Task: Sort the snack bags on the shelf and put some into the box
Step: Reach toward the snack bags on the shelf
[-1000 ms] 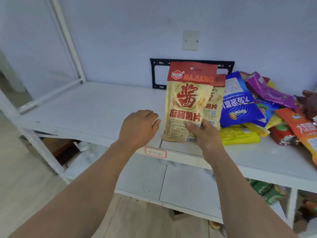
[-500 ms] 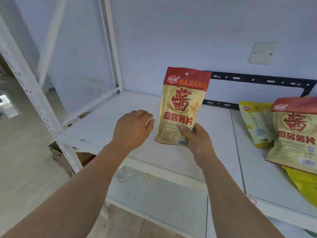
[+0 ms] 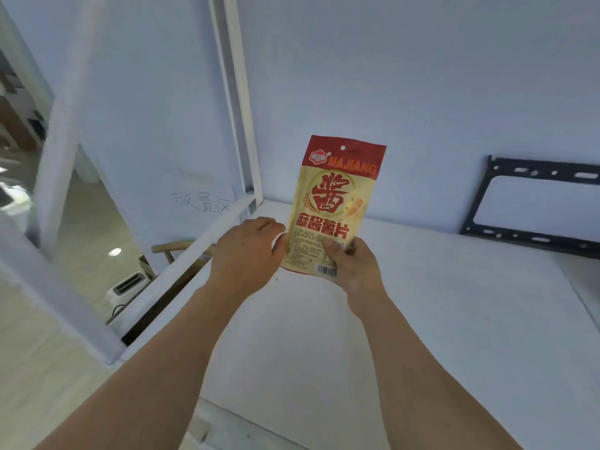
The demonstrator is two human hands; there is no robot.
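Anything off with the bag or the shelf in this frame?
Nothing stands out. The MAJIANG snack bag is upright, sealed and undamaged as far as visible; the right hand pinches its lower corner and the left hand touches its left edge. The white shelf shows no spills. A black bracket leans against the wall behind.

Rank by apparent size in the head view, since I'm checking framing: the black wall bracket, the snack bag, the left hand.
1. Black wall bracket, cropped by the frame edge.
2. Snack bag.
3. Left hand, though nearer the camera, so unsure.
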